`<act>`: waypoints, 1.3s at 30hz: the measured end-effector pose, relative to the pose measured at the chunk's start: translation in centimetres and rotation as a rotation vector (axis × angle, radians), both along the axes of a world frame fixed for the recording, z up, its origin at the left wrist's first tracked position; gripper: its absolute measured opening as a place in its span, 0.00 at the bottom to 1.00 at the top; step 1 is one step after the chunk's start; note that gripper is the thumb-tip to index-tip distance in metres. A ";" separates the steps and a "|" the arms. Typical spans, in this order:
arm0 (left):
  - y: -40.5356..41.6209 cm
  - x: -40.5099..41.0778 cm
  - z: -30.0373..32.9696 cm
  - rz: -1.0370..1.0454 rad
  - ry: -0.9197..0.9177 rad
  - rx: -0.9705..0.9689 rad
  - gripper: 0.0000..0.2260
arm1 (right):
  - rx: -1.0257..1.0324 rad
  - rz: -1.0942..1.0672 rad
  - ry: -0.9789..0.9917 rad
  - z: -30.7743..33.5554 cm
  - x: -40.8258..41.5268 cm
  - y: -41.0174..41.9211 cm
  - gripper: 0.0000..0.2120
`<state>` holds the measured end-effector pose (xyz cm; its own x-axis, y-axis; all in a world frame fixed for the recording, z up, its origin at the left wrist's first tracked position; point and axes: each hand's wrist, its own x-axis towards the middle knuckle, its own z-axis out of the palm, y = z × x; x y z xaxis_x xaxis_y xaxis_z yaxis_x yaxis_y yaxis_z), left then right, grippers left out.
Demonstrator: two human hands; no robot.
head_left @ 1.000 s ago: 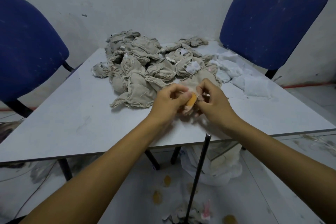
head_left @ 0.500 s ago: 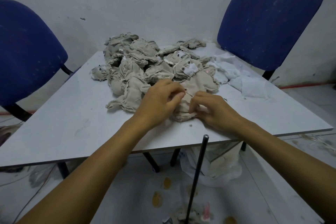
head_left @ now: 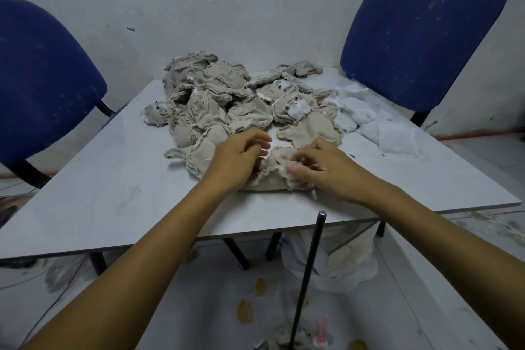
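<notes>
A flat beige cloth toy [head_left: 274, 180] lies on the grey table [head_left: 113, 179], near the front edge, at about 6 o'clock from the big pile of the same toys [head_left: 224, 99]. The left hand [head_left: 238, 159] has its fingers curled and grips the left side of the toy. The right hand [head_left: 324, 167] pinches the frayed right edge between the thumb and bent fingers. The two hands are close together, and the toy shows between them. White cloth pieces [head_left: 377, 128] lie at 3 o'clock from the pile. One blue chair [head_left: 42, 79] stands at 9 o'clock of the table, and another blue chair [head_left: 420, 37] at 2 o'clock. A thin metal rod [head_left: 311, 264] stands in front of the table.
</notes>
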<state>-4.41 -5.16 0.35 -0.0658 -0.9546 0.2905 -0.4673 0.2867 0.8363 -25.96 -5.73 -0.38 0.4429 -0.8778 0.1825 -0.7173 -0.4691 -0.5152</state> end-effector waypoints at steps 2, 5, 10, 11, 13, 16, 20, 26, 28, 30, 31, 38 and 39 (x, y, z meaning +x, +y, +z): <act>-0.4 0.6 -0.5 0.038 0.006 0.034 0.17 | -0.061 -0.030 0.051 -0.1 0.0 -0.1 0.14; -0.4 0.8 -0.9 0.009 0.000 0.040 0.18 | -0.178 -0.049 -0.089 -0.1 0.0 -0.2 0.09; 0.5 -0.3 0.3 -0.208 -0.093 -0.100 0.28 | -0.411 -0.104 -0.393 0.9 -0.2 -0.1 0.09; 0.7 -0.6 0.7 -0.210 -0.169 -0.143 0.33 | -0.471 -0.089 -0.376 1.1 -0.2 -0.1 0.09; 1.1 -1.1 1.4 -0.182 -0.339 -0.248 0.38 | -0.615 -0.062 -0.282 1.2 -0.1 0.0 0.10; 0.9 -1.3 1.9 -0.198 -0.508 -0.390 0.29 | -0.783 -0.035 -0.218 1.2 0.1 0.1 0.08; 0.1 -1.2 0.7 -0.267 -0.600 -0.230 0.14 | -0.564 0.085 -0.104 1.1 0.6 0.0 0.06; -0.2 -1.0 -0.8 -0.228 -0.512 -0.101 0.09 | -0.274 0.095 0.066 0.5 -0.8 -1.3 0.09; -0.3 -1.2 -0.7 -0.218 -0.531 -0.126 0.09 | -0.295 0.025 0.111 0.4 -1.2 -1.4 0.11; -0.4 -1.3 -0.7 -0.245 -0.535 -0.093 0.11 | -0.330 -0.020 0.189 0.4 -1.4 -1.2 0.12; -0.5 -1.3 -0.6 -0.277 -0.526 -0.042 0.14 | -0.346 0.001 0.189 0.5 -1.4 -1.1 0.11; -0.2 -1.5 0.0 -0.339 -0.257 0.120 0.11 | -0.527 0.020 -0.155 0.8 -0.6 -0.7 0.07; -0.1 -1.5 0.1 -0.348 -0.231 0.108 0.12 | -0.506 -0.003 -0.187 0.7 -0.4 -0.8 0.07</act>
